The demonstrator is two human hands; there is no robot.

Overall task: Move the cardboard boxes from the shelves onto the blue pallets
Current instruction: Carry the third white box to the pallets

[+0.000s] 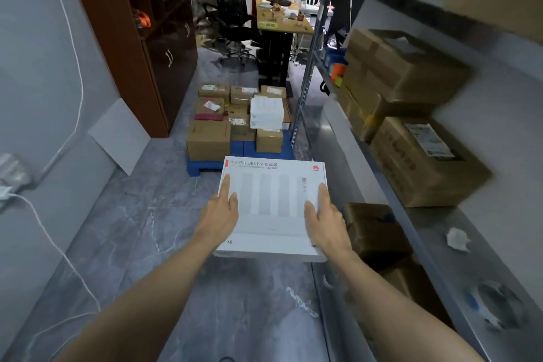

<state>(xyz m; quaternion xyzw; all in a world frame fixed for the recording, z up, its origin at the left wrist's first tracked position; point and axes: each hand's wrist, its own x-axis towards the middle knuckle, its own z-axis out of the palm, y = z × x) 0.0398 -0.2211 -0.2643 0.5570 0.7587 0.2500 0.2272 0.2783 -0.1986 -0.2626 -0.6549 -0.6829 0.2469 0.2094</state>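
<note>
**Flat white box in hand, short of the loaded pallet**

1. Left hand (pixel 220 214): grips the left edge of the flat white box (pixel 273 200). Thumb and one finger lie on the lid; the other fingers are hidden below.
2. Right hand (pixel 323 217): grips the right edge likewise, thumb on top.
3. Flat white box: held level in the air over the grey floor, clear of any surface. It has printed lettering, an orange strip at the far left corner and a red logo at the far right.
4. Metal shelf (pixel 440 244), to the right: bears a crumpled paper (pixel 457 239) and large brown cartons (pixel 426 161), some stacked.
5. White cable (pixel 58 250), to the left: trails along the floor.
6. Blue pallet (pixel 202 169), just beyond the held box: carries many small cardboard boxes (pixel 208 138) and a white stack (pixel 266 112).
7. Brown cabinet (pixel 132 38), far left.
8. Office chair (pixel 232 17) and desk (pixel 282 23), farthest back.
</note>
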